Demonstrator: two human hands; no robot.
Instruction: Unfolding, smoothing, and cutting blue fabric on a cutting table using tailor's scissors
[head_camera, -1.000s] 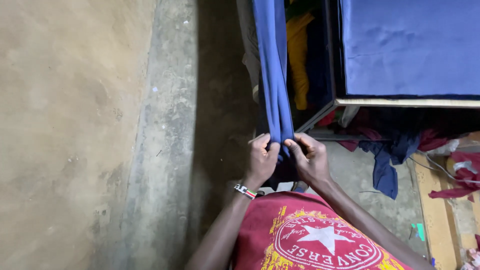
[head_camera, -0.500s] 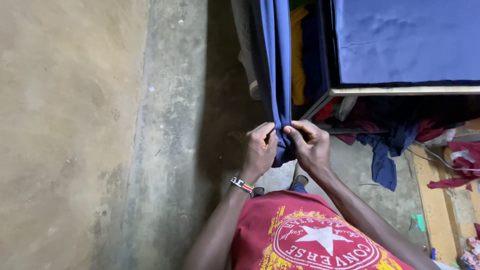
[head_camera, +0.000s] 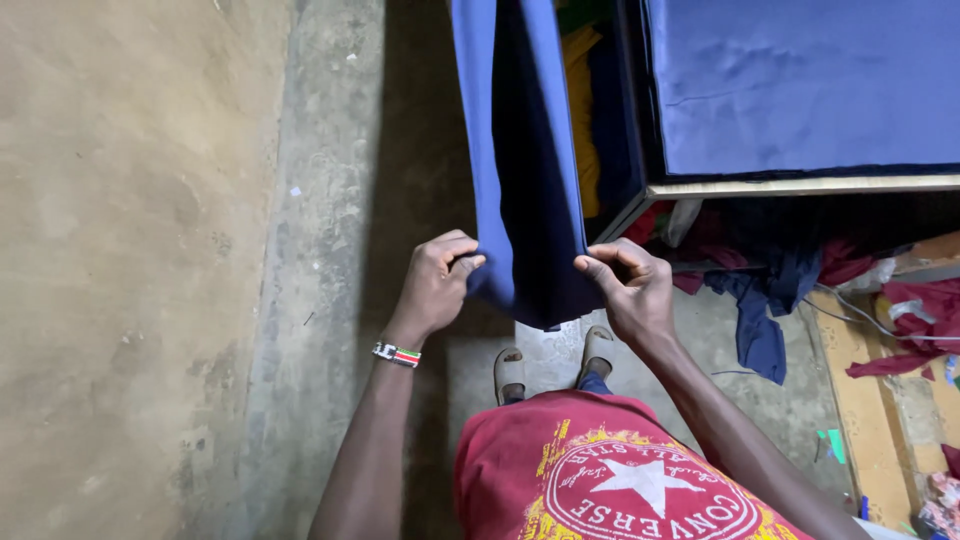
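A rough concrete floor (head_camera: 330, 200) runs beneath me, paler and sandier toward the left, with a tabletop (head_camera: 800, 185) covered in blue fabric at the upper right, edged in light wood. Seen from above, a long blue cloth (head_camera: 520, 150) hangs straight down in front of me from the top of the view, folded so two layers face each other with a dark gap between. My left hand (head_camera: 435, 285) pinches its left lower edge, grip pressed together on the fabric between thumb and fingers. My right hand (head_camera: 630, 285) pinches the right lower edge the same way, the two hands apart with the cloth's bottom end between them. A striped wristband (head_camera: 397, 354) circles my left wrist. Below the cloth, my two sandalled feet (head_camera: 555, 365) stand on the floor, and my red printed shirt (head_camera: 620, 470) fills the bottom. Yellow fabric (head_camera: 582, 110) shows behind the cloth, beside the tabletop. Red and dark blue scraps (head_camera: 760, 300) lie heaped under the tabletop at right.
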